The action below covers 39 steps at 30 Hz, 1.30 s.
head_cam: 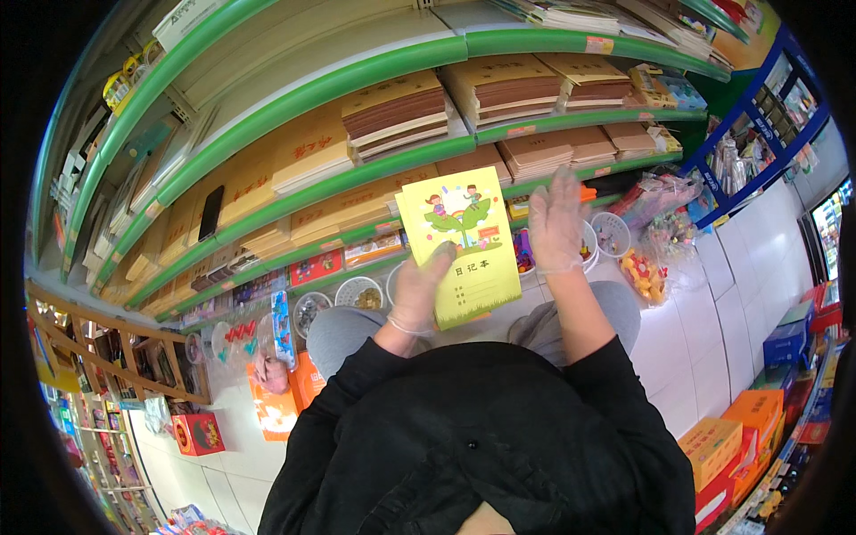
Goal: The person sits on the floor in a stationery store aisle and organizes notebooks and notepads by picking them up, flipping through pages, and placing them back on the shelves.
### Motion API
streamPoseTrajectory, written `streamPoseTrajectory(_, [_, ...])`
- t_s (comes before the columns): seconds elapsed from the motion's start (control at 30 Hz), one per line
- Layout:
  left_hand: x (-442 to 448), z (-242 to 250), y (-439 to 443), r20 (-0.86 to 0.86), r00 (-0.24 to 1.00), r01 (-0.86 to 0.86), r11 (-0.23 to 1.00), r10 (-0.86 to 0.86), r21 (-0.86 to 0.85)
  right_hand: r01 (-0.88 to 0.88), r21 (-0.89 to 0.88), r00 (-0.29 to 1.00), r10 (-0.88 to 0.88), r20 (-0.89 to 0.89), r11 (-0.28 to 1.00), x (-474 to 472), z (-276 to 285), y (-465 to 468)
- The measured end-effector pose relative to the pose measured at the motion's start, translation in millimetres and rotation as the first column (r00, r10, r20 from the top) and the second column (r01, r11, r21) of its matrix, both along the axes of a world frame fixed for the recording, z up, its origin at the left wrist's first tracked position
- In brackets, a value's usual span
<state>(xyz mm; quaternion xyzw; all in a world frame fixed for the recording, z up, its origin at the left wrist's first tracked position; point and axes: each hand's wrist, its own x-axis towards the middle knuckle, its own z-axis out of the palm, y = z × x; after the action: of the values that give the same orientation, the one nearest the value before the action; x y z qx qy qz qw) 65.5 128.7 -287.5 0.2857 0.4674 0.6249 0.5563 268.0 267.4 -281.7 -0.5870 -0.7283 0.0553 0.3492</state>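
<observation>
My left hand [422,287], in a thin clear glove, grips a few yellow exercise books [471,221] by their left edge, thumb on top. The uppermost cover bears a drawing of two children on a green sprout, with printed writing below it. At least one more book shows from under its left edge. To the right of the books, my right hand [557,221], gloved the same way, is raised with its fingers extended. A small space separates it from the books' right edge, and nothing is in it.
Green-edged shelves [401,60] with stacked brown-covered notebooks [394,107] rise before me. A black smartphone [211,212] lies on notebooks at left. Below stand white plastic baskets [610,234] and a bagged orange toy [643,274]. Orange boxes [752,414] line the right; a blue rack [756,127] stands at right.
</observation>
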Motion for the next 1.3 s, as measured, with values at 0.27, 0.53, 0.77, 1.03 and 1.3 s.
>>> streamPoseTrajectory(0.27, [-5,-24,15,0.09,0.99,-0.115,0.987,0.105,0.116,-0.655,0.127,0.747,0.613,0.257,0.745,-61,22,-101])
streamPoseTrajectory(0.53, [-3,19,0,0.269,0.957,-0.149,0.98,0.11,0.129,-0.397,-0.031,0.884,0.391,0.255,0.917,-27,-4,-46])
streamPoseTrajectory(0.77, [-7,27,-1,0.224,0.967,-0.138,0.988,0.118,0.071,-0.283,0.218,0.954,0.249,0.168,0.934,-13,18,-58])
streamPoseTrajectory(1.03, [-8,17,0,0.19,0.969,-0.177,0.981,0.16,0.074,-0.532,0.03,0.815,0.503,0.289,0.846,-41,8,-81])
streamPoseTrajectory(1.3, [3,35,-7,-0.08,0.993,-0.079,0.996,0.082,0.037,-0.667,-0.174,0.422,0.174,-0.89,0.725,-13,-22,-33])
